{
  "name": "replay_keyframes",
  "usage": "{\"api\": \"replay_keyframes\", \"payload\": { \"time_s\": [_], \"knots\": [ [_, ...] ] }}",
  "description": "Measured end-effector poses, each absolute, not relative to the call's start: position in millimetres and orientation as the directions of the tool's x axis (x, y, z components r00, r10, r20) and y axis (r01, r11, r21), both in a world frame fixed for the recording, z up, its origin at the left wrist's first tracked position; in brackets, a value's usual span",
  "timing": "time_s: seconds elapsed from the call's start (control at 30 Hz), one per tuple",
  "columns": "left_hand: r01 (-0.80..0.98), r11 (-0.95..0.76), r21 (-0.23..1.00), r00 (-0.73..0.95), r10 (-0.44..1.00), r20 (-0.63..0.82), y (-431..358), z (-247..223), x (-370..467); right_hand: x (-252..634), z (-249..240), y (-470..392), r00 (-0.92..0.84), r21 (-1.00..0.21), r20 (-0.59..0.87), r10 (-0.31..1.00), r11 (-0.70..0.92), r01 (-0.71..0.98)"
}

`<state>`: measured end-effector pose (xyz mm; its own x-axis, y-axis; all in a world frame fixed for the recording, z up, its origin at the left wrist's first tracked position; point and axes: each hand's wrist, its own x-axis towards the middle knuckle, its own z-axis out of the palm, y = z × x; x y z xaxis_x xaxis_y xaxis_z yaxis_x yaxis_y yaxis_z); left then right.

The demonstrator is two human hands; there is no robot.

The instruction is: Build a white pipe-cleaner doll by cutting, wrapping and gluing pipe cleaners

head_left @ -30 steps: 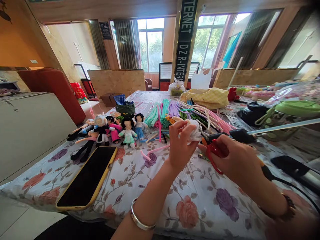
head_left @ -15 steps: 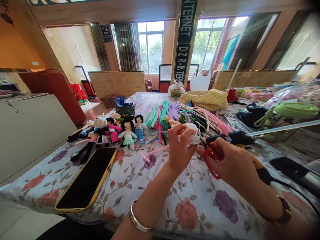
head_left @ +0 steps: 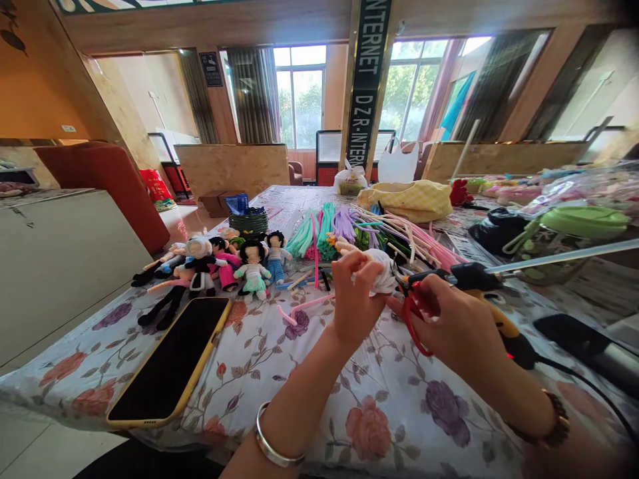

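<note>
Near the middle of the head view, my left hand (head_left: 352, 299) pinches a white fuzzy piece (head_left: 383, 269) with a peach-coloured part at its far end. Red-handled scissors (head_left: 413, 319) are in my right hand (head_left: 456, 326), fingers through the loops. The blades point left and touch the right side of the white piece. Just beyond the scissors lies a glue gun (head_left: 504, 326), yellow and black, with a long clear stick. Behind my hands is a pile of coloured fuzzy stems (head_left: 327, 229).
Several small dolls (head_left: 253, 269) lie at the table's left, beside a dark basket (head_left: 248, 221). A phone (head_left: 172, 362) in a yellow case rests nearer. Farther back are a yellow checked pouch (head_left: 409, 199) and plastic bags. A green-lidded container (head_left: 582, 223) stands at right.
The scissor blades have shifted slightly left onto the white piece, and the right hand has tilted a little. The whole view has moved slightly.
</note>
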<state>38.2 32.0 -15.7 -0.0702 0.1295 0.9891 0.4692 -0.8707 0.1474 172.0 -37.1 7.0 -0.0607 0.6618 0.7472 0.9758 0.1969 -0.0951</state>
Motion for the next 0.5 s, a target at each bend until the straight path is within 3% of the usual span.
{"api": "replay_keyframes", "payload": {
  "time_s": [0.3, 0.5],
  "knots": [
    [0.461, -0.878, 0.131, -0.069, 0.112, 0.991, 31.6, -12.2, 38.2, 174.4, 5.6, -34.3, -0.061, -0.115, 0.755, 0.653, 0.222, 0.968],
    [0.443, -0.875, 0.194, -0.116, 0.158, 0.98, 33.1, -10.0, 39.1, 177.1, 6.9, -32.3, 0.002, -0.167, 0.791, 0.612, 0.213, 0.963]
  ]
}}
